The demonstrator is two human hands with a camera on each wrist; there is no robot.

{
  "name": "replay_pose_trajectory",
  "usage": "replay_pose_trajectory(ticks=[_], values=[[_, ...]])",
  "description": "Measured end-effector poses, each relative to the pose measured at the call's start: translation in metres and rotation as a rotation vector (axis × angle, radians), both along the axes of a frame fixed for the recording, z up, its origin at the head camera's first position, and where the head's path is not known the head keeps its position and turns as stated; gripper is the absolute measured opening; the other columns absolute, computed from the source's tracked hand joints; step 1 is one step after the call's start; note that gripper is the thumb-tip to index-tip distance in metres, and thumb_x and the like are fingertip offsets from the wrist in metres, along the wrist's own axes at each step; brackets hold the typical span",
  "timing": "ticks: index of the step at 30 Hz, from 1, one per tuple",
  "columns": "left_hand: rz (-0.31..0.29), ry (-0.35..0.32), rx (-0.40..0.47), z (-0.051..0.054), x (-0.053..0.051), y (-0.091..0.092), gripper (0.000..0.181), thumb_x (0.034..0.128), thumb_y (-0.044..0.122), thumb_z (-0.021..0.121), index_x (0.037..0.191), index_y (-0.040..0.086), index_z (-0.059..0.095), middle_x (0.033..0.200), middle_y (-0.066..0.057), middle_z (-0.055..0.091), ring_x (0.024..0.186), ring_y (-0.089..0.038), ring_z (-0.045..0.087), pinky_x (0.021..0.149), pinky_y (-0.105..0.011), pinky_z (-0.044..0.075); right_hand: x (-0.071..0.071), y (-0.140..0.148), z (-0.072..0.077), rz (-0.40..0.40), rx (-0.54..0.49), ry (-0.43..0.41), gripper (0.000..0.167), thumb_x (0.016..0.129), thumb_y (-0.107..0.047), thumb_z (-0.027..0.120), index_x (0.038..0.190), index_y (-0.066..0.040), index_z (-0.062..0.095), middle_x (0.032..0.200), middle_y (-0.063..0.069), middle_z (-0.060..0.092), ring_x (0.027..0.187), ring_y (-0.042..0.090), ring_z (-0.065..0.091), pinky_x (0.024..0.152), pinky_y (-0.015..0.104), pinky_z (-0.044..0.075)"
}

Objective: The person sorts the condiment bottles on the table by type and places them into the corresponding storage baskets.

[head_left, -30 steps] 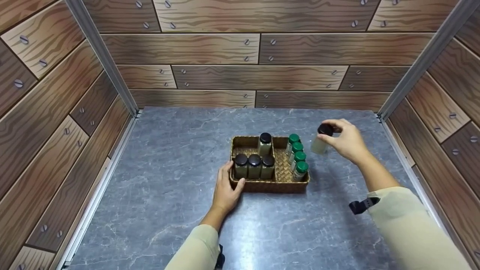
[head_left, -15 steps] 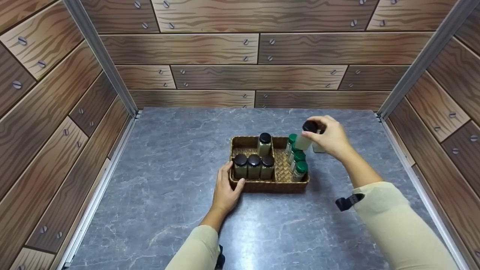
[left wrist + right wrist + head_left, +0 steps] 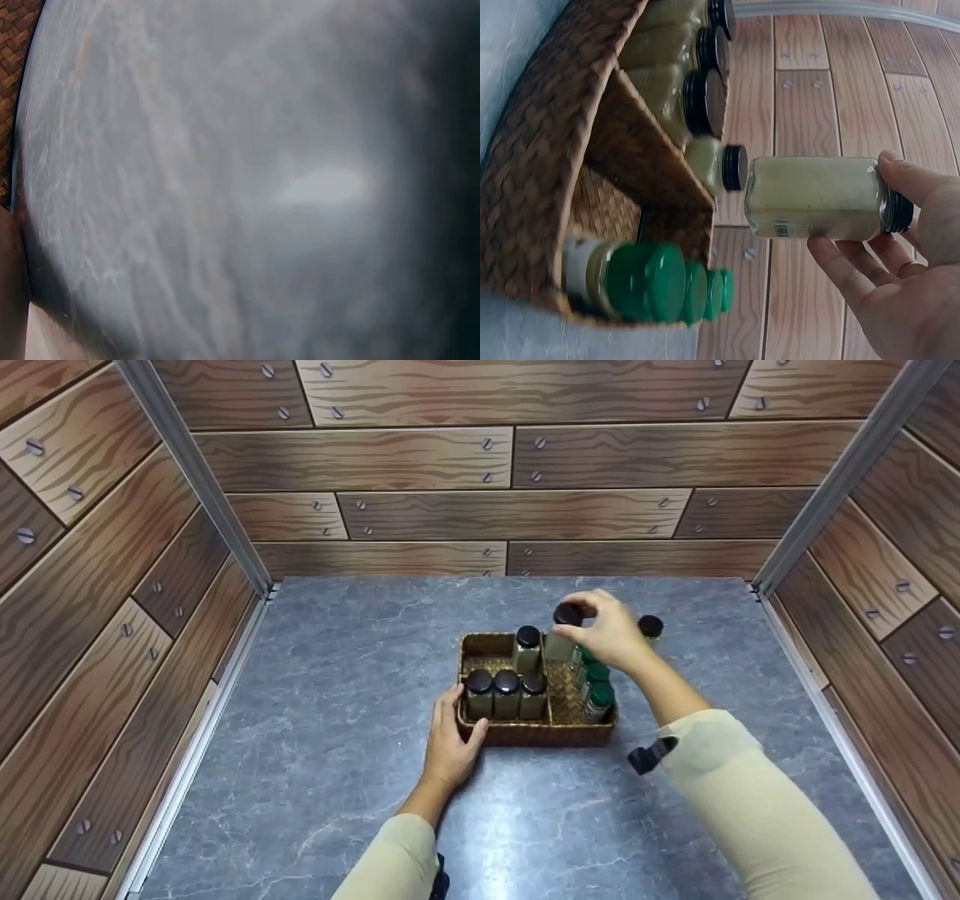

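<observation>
In the head view my left hand (image 3: 450, 742) holds the front left corner of a woven basket (image 3: 540, 735), fingers along its side and thumb at the front. My right hand (image 3: 609, 634) pinches a square glass spice jar (image 3: 814, 196) with a black lid, raised over the back of the basket's right compartment. Beneath it, several green-capped spice bottles (image 3: 598, 699) line the right wall. Three black-lidded jars (image 3: 506, 694) fill the front left compartment. One more black-lidded jar (image 3: 527, 649) stands in the back left compartment, against the divider.
Another black-lidded jar (image 3: 651, 627) stands on the grey marbled table (image 3: 337, 682) outside the basket, partly behind my right hand. Wood-patterned walls (image 3: 420, 457) with metal corner posts enclose the table at the back and both sides.
My right hand has carried the spice jar leftward from beyond the basket's right side to above its right compartment, uncovering another jar on the table. My left hand stays at the corner.
</observation>
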State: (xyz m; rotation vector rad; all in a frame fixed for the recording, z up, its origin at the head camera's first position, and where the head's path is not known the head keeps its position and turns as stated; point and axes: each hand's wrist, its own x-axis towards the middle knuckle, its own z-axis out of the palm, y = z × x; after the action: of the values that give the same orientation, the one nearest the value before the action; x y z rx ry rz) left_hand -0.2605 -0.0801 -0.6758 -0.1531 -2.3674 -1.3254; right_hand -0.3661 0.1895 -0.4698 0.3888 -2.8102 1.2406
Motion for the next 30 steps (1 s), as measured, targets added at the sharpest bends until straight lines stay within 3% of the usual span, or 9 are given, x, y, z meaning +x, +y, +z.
replay_pose_trajectory(ticks=[13, 20, 24, 30], values=[[-0.001, 0.016, -0.01, -0.001, -0.002, 0.0, 0.07, 0.0972, 0.034, 0.073, 0.158, 0.011, 0.045, 0.16, -0.02, 0.05, 0.151, -0.039, 0.052, 0.125, -0.056, 0.045, -0.005, -0.052, -0.011, 0.077, -0.026, 0.015, 0.049, 0.089, -0.02, 0.09, 0.133, -0.006, 0.073, 0.134, 0.02, 0.067, 0.122, 0.039, 0.068, 0.108, 0.053, 0.058], [-0.004, 0.01, -0.001, -0.001, -0.001, -0.001, 0.071, 0.0971, 0.034, 0.072, 0.158, 0.011, 0.045, 0.161, -0.022, 0.049, 0.152, -0.04, 0.051, 0.126, -0.056, 0.044, -0.01, -0.066, -0.019, 0.113, -0.022, -0.02, 0.048, 0.091, -0.021, 0.089, 0.134, -0.009, 0.073, 0.132, 0.016, 0.065, 0.126, 0.038, 0.068, 0.104, 0.051, 0.061], [-0.009, -0.02, 0.005, -0.001, -0.001, -0.001, 0.072, 0.0977, 0.036, 0.072, 0.159, 0.012, 0.044, 0.163, -0.02, 0.048, 0.153, -0.039, 0.05, 0.128, -0.055, 0.043, -0.015, -0.071, -0.025, 0.131, 0.004, -0.008, 0.048, 0.091, -0.021, 0.089, 0.134, -0.008, 0.073, 0.13, 0.017, 0.066, 0.126, 0.039, 0.068, 0.108, 0.051, 0.06], [-0.005, -0.014, 0.005, 0.0, -0.001, 0.0, 0.072, 0.0975, 0.035, 0.072, 0.159, 0.012, 0.044, 0.162, -0.019, 0.048, 0.152, -0.038, 0.051, 0.127, -0.055, 0.044, -0.023, -0.074, -0.033, 0.131, 0.031, 0.003, 0.049, 0.09, -0.024, 0.09, 0.133, -0.009, 0.074, 0.132, 0.016, 0.068, 0.122, 0.038, 0.068, 0.109, 0.052, 0.058]])
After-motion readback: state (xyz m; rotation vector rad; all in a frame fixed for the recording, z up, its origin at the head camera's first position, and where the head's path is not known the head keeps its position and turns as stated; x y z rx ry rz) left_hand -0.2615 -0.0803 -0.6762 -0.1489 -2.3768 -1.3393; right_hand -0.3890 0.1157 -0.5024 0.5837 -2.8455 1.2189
